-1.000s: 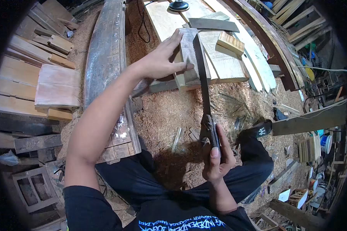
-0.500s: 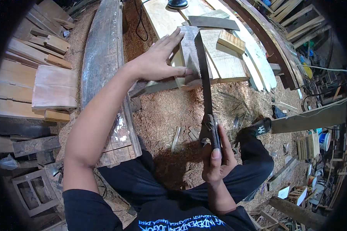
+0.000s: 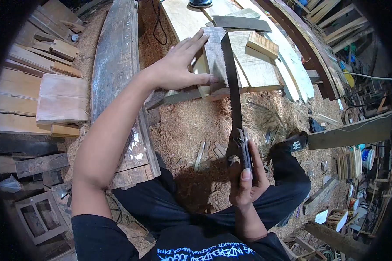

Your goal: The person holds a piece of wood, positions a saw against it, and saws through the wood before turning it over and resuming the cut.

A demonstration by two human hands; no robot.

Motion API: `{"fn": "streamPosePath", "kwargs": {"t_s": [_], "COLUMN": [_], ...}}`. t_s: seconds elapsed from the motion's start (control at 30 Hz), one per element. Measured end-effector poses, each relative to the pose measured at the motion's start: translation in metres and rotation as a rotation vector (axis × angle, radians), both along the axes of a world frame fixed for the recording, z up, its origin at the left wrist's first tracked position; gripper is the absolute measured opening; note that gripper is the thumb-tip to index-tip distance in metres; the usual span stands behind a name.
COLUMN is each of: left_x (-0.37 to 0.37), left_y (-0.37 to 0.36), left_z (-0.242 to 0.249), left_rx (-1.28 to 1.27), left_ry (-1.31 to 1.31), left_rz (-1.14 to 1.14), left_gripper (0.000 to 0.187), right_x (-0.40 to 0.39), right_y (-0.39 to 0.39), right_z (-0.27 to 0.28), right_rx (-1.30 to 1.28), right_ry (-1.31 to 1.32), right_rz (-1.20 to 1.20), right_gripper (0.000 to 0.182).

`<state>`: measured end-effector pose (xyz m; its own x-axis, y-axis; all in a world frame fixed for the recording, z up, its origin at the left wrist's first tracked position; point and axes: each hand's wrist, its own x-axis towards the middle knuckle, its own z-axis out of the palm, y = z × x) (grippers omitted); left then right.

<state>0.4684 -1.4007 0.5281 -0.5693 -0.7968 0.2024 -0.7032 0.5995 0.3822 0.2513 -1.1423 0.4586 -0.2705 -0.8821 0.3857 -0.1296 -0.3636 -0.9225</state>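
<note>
My right hand (image 3: 250,182) is wrapped around the handle of a hand saw (image 3: 233,82), thumb along the top of the grip. The dark toothed blade points away from me and lies along the right edge of a short greyish plank (image 3: 215,50), teeth to the left. On that plank rests my left hand (image 3: 183,65), fingers stretched over its left side toward the far end and thumb across the near end. The plank lies over pale boards (image 3: 255,71) on a low work surface. A small wooden block (image 3: 262,45) sits right of the blade.
A long weathered beam (image 3: 115,61) runs along my left side. Cut boards (image 3: 62,98) are stacked beyond it. A dark flat strip (image 3: 241,23) and a black round-based tool (image 3: 200,3) lie at the back. Sawdust (image 3: 183,126) covers the floor. A timber (image 3: 353,130) juts in at right.
The view has shifted very slightly. Both hands, the saw and the plank keep nearly the same places relative to each other.
</note>
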Motion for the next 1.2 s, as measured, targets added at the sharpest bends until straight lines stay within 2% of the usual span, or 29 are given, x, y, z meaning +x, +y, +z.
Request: {"fn": "streamPosePath", "kwargs": {"t_s": [0.1,0.17,0.37,0.57,1.0,1.07,1.2], "left_x": [0.0,-0.001,-0.003,-0.005,-0.006,-0.006,-0.008], "left_y": [-0.001,-0.001,0.003,0.006,0.008,0.008,0.01], "left_z": [-0.001,-0.002,0.002,0.005,0.005,0.005,0.009], "left_rx": [-0.002,-0.009,0.024,0.019,-0.017,-0.019,-0.083], "left_ry": [0.002,0.003,-0.061,-0.073,-0.082,-0.09,-0.153], "left_rz": [0.003,0.004,0.057,0.055,0.06,0.068,0.098], "left_gripper": [0.112,0.112,0.113,0.11,0.11,0.111,0.109], "right_x": [0.003,-0.002,-0.001,0.002,0.0,0.001,0.002], "right_y": [0.001,0.001,0.0,0.001,0.002,0.003,0.004], "right_z": [0.006,-0.001,0.001,0.005,-0.001,0.015,0.013], "right_rx": [0.038,0.016,-0.007,0.047,0.008,0.089,0.081], "right_ry": [-0.102,-0.013,0.027,-0.051,0.022,0.014,0.035], "right_rz": [0.022,0.0,0.004,0.016,0.014,0.019,-0.003], "right_gripper": [0.068,0.068,0.066,0.067,0.069,0.055,0.055]}}
